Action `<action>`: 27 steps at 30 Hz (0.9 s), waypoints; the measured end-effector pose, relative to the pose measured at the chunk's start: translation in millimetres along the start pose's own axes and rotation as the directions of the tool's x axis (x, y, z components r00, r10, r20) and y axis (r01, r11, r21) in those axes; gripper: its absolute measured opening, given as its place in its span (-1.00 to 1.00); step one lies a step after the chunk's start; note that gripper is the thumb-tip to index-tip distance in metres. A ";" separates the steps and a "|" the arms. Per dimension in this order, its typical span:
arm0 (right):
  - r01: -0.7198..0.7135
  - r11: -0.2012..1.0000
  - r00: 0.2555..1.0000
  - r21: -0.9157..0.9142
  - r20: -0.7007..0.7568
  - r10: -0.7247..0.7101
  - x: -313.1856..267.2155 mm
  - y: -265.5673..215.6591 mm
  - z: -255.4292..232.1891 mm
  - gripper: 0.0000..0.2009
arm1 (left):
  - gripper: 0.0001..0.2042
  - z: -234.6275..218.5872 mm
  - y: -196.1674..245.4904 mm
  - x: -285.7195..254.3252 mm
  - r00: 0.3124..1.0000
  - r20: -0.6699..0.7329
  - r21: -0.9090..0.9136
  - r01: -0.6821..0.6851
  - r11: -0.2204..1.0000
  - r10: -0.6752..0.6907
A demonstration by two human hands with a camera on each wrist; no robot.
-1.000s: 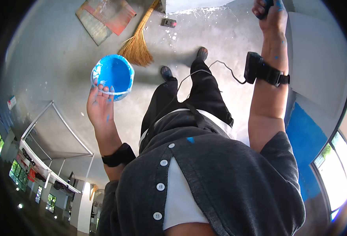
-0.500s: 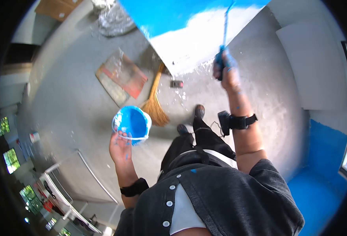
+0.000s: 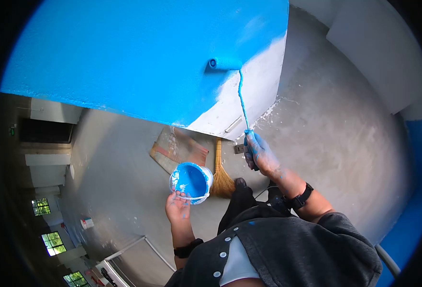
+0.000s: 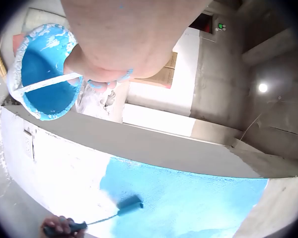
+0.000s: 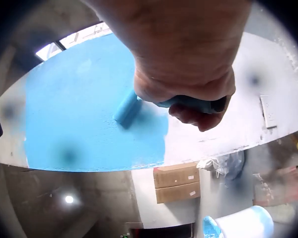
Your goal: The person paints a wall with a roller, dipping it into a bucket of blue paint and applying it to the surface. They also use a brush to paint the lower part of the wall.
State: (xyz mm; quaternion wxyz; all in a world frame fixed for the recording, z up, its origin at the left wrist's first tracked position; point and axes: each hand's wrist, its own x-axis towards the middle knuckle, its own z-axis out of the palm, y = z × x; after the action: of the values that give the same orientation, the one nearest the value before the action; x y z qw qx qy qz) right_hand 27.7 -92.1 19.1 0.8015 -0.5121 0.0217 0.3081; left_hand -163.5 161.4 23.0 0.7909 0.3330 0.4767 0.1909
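My right hand (image 3: 264,155) grips the handle of a paint roller (image 3: 226,63), whose blue-coated sleeve lies against the wall (image 3: 125,57) near the border of blue paint and bare white. In the right wrist view the fingers (image 5: 191,115) curl round the roller's handle, and the sleeve lies to their left. On the left, my left hand (image 3: 177,208) holds a white bucket (image 3: 209,178) by its thin handle (image 4: 49,82), fingers hooked at the near rim. Blue paint coats the inside of the bucket and spots both hands.
A straw broom (image 3: 223,182) stands at the wall's foot, beside stained boards (image 3: 165,153) on the floor. A socket plate (image 5: 268,111) sits low on the white part. Cardboard boxes (image 5: 177,183) lie farther off, and a white metal frame (image 3: 146,239) stands at lower left.
The view has swung up to the wall. The right hand has come from the upper right toward the middle, and the roller now lies on the wall. The left hand still holds the bucket.
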 end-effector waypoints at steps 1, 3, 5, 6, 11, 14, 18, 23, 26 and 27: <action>-0.004 0.999 1.000 -0.041 -0.028 0.002 -1.6 -4.4 9.6 -0.62 | -0.85 4.4 7.0 8.1 1.000 0.010 0.015 0.004 1.000 -0.004; 0.065 0.996 0.992 -0.061 -0.102 -0.072 -4.5 2.9 16.4 -0.63 | -0.86 -3.7 14.3 23.3 0.994 0.079 0.025 0.078 0.997 -0.080; 0.189 0.938 0.937 -0.291 -0.234 -0.261 13.2 3.6 11.2 -0.62 | -0.88 -0.8 26.2 32.3 0.990 0.074 0.073 0.111 0.991 -0.117; 0.152 0.970 0.941 -0.190 -0.274 -0.201 11.2 -15.3 11.3 -0.61 | -0.88 -4.0 29.0 37.7 0.986 0.094 0.083 0.129 0.988 -0.137; 0.178 0.979 0.940 0.105 -0.312 -0.137 24.2 -42.1 -7.1 -0.58 | -0.89 -28.6 27.3 71.4 0.978 0.131 0.109 0.147 0.983 -0.161; 0.124 0.992 0.964 0.019 -0.241 -0.116 14.0 45.5 6.8 -0.58 | -0.87 -54.8 14.8 107.1 0.982 0.118 0.160 0.129 0.979 -0.149; 0.077 0.981 0.968 -0.179 -0.222 -0.117 -7.8 141.2 4.5 -0.59 | -0.85 -73.1 1.8 141.9 0.982 0.135 0.201 0.105 0.974 -0.133; 0.209 0.959 0.912 -0.189 -0.315 -0.261 18.6 55.3 -50.6 -0.49 | -0.84 -71.8 -2.9 159.0 0.985 0.157 0.204 0.035 0.978 -0.068; 0.173 0.952 0.916 -0.252 -0.314 -0.249 8.7 51.7 -37.5 -0.52 | -0.86 -68.7 -0.3 153.6 0.987 0.145 0.200 0.041 0.979 -0.071; 0.122 0.952 0.935 -0.282 -0.288 -0.205 -2.9 65.9 -28.5 -0.48 | -0.86 -68.1 0.5 151.7 0.986 0.147 0.193 0.043 0.980 -0.072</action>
State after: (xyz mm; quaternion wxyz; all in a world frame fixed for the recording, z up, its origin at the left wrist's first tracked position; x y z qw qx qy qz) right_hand -0.7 -98.4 -46.6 0.7369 -0.6549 0.0654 0.1544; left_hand -151.8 279.2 -93.8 0.7952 0.4063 0.4396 0.0958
